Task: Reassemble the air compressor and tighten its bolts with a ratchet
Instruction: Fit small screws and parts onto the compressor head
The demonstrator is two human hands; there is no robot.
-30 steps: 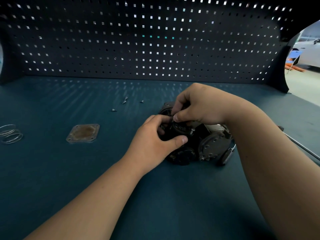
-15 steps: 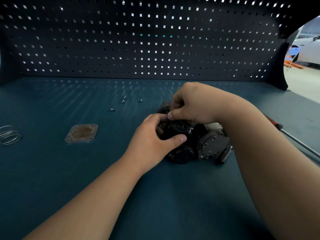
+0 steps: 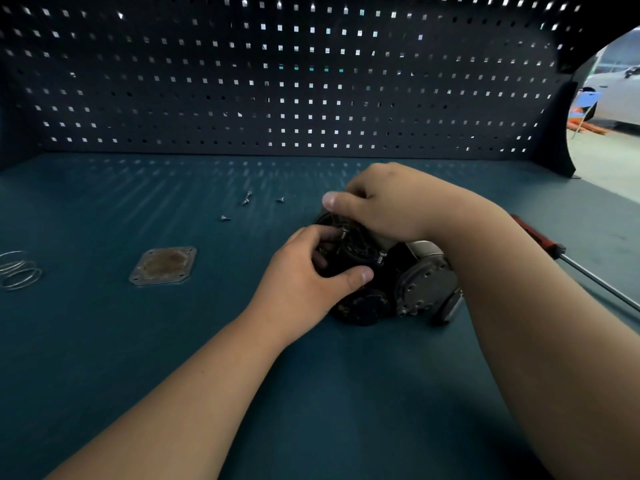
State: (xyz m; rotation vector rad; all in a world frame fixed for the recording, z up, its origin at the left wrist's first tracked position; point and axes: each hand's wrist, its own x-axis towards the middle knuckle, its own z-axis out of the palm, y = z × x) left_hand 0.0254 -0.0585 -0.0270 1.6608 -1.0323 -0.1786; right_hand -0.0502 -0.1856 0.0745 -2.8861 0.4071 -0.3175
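A: Where is the compressor sitting?

B: The compressor [image 3: 427,285] lies on the blue bench [image 3: 138,358], right of middle, under both hands. Its grey round cover faces the camera, and the dark body is to the left of that.

A: And the hands?

B: The left hand [image 3: 304,271] is wrapped round the dark body, fingers curled over the top and thumb pressed on the near side. The right hand [image 3: 391,202] comes over from the far side with its fingers bent down onto the top. What they pinch there, if anything, is hidden, so I cannot tell.

A: How do you reckon it handles?

B: I'd judge it heavy for its bulk, all metal and stiff, so it won't give under a firm grip. The rounded casing looks likely to roll or skid on the smooth bench, so one hand should brace it. The best hold is round the dark body. That keeps clear of the bolt [image 3: 381,257] standing proud on top and the thin parts beside it, which look easy to bend or knock out.

A: What is left to do?

B: Plenty, I think. A square plate [image 3: 162,266], wire rings [image 3: 19,270] and a few loose screws [image 3: 246,199] lie to the left, well apart from the compressor. A red-handled tool [image 3: 533,233] lies just behind the right forearm; whether it is the ratchet I cannot tell.
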